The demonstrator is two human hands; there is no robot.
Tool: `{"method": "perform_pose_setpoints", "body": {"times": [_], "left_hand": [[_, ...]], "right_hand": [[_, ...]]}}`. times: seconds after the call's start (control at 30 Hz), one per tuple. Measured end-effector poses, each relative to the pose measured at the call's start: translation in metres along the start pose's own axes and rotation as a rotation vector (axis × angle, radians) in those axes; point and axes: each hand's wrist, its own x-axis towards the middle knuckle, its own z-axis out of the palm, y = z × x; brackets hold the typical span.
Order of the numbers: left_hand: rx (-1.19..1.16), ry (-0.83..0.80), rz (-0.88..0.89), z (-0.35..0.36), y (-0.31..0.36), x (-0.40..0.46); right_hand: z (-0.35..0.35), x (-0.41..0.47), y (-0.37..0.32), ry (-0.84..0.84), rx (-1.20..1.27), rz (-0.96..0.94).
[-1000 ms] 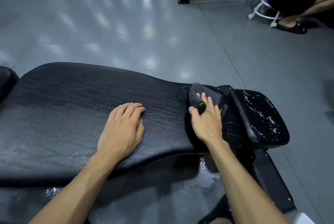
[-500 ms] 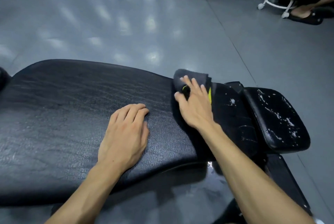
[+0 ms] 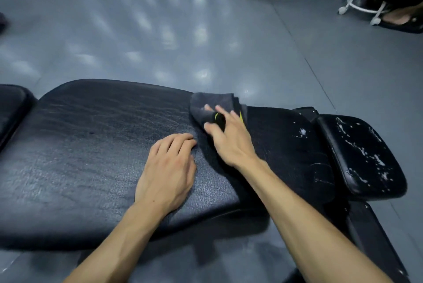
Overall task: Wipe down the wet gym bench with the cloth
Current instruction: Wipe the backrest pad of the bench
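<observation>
Under the right hand (image 3: 229,138): cloth (image 3: 206,105) — pressed flat by spread fingers
Cloth look: dark grey, folded
Bench (image 3: 91,145): black — left hand (image 3: 168,170) laid flat

The table (image 3: 96,157) is black throughout, its padded top showing a creased, leather-like grain with a dull grey sheen. The smaller end pad (image 3: 364,157) is glossy black, flecked with white droplets and streaks. The cloth (image 3: 206,105) is dark grey with a yellow-green stripe and a black patch edged in the same yellow-green (detail blurred). The floor (image 3: 160,31) is plain grey with pale, soft-edged light reflections. The stool frame (image 3: 357,7) is white.
</observation>
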Motion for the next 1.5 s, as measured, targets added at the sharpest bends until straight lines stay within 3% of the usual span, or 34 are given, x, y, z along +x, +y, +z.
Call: {"method": "perform_pose_setpoints", "body": {"times": [0.1,0.23,0.37,0.53,0.77,0.97,1.07,1.23,1.37,1.5], "left_hand": [[0.0,-0.007,-0.004,0.0,0.001,-0.001],[0.005,0.01,0.004,0.003,-0.001,-0.002],[-0.003,0.016,-0.047,0.005,0.007,0.015],[0.003,0.001,0.025,0.021,0.033,0.039],[0.027,0.022,0.041,0.024,0.036,0.04],[0.033,0.008,0.047,0.024,0.035,0.041],[0.035,-0.001,0.049,0.025,0.035,0.041],[0.023,-0.016,0.048,0.024,0.034,0.042],[0.02,-0.009,0.046,0.022,0.034,0.042],[0.041,0.005,0.041,0.023,0.036,0.042]], "right_hand": [[-0.024,-0.032,0.025,-0.08,0.005,-0.033],[-0.065,-0.04,0.061,0.118,0.049,0.304],[-0.046,-0.078,0.05,0.128,-0.09,0.124],[-0.033,-0.104,0.054,0.157,-0.084,-0.075],[-0.059,-0.019,0.087,0.212,-0.175,0.073],[-0.1,0.061,0.129,0.279,-0.233,0.43],[-0.088,0.024,0.123,0.294,-0.22,0.39],[-0.064,-0.089,0.111,0.291,-0.196,0.162],[-0.083,-0.033,0.137,0.245,-0.297,0.128],[-0.103,0.028,0.146,0.222,-0.226,0.333]]}}
